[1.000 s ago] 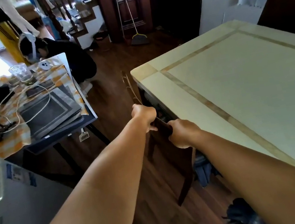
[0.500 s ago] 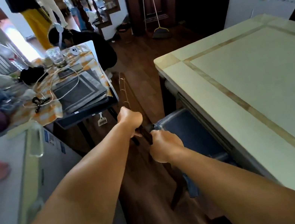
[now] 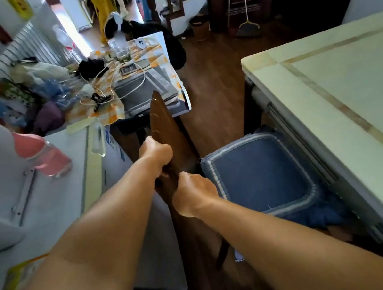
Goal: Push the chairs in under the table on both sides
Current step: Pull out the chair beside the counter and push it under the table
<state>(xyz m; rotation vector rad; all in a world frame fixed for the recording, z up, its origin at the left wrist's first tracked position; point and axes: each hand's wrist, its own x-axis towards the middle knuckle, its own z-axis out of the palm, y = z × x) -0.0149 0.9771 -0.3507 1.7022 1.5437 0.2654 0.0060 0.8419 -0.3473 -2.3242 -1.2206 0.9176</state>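
A dark wooden chair (image 3: pixel 163 121) stands left of the cream table (image 3: pixel 346 102), its backrest running away from me. Its blue seat cushion (image 3: pixel 261 170) shows almost whole, with only its right edge under the table's rim. My left hand (image 3: pixel 156 152) is closed on the backrest's top rail, further from me. My right hand (image 3: pixel 193 193) is closed on the same rail nearer to me. The chair's legs are mostly hidden behind my arms.
A small cluttered table (image 3: pixel 143 81) with cables and a checked cloth stands just beyond the chair. A white appliance (image 3: pixel 48 195) with a pink bottle (image 3: pixel 41 156) sits close on the left. A person (image 3: pixel 161 37) crouches further back. A broom (image 3: pixel 247 25) leans by the dark door.
The chair has come away from the table to the left, so the blue cushion is now exposed. Both hands stayed closed on the backrest and moved with it.
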